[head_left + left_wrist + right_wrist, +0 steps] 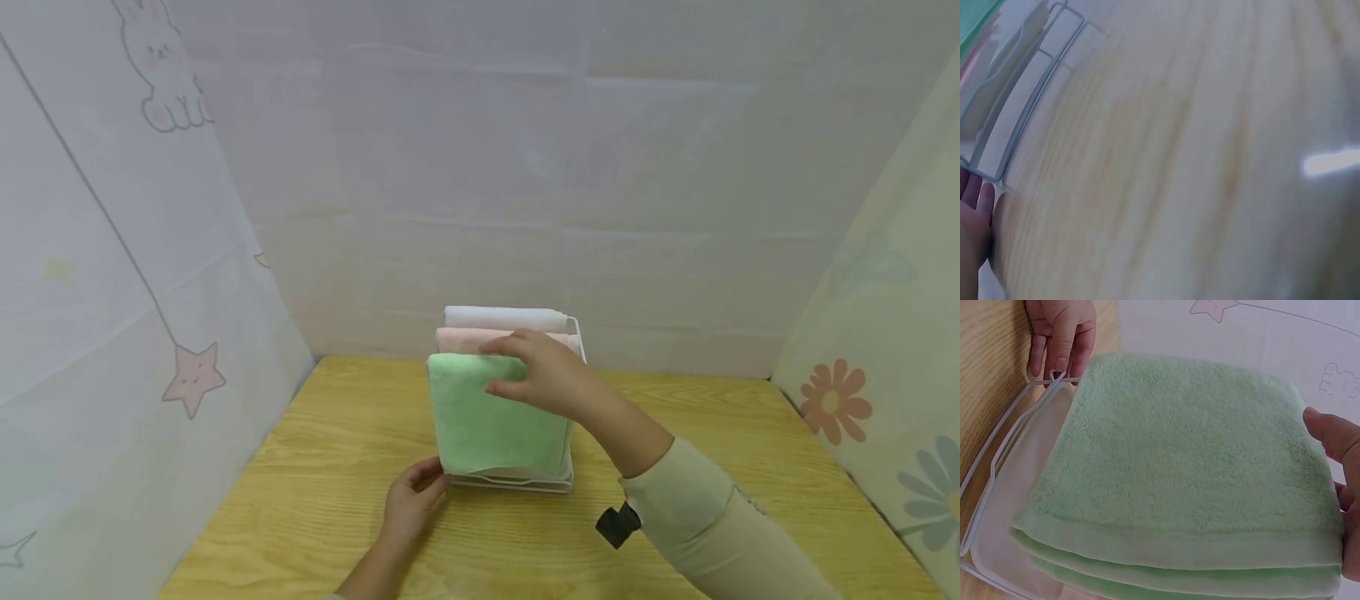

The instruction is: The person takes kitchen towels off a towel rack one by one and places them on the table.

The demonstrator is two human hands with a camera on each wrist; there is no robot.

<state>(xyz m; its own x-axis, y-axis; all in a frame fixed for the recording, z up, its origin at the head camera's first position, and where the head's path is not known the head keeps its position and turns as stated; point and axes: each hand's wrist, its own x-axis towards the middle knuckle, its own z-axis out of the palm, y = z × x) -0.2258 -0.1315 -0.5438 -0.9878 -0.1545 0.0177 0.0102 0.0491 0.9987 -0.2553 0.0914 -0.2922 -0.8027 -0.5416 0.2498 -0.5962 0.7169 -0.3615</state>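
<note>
Three folded towels stand in a row in a white wire rack [568, 482]: a green towel [498, 421] in front, a pink towel [465, 339] behind it and a white towel [506, 317] at the back. My right hand [551, 375] straddles the green towel's top edge, thumb in front and fingers behind, spread well apart. In the right wrist view, its thumb [1329, 434] sits raised at that edge. Low at the rack's front left corner, my left hand [411, 504] holds the wire between thumb and fingers.
The rack stands on a wood-grain table [337, 433]. Pale cloth walls [480, 167] rise behind and on both sides, printed with a rabbit, stars and flowers. A small black object [618, 525] hangs at my right sleeve [697, 517].
</note>
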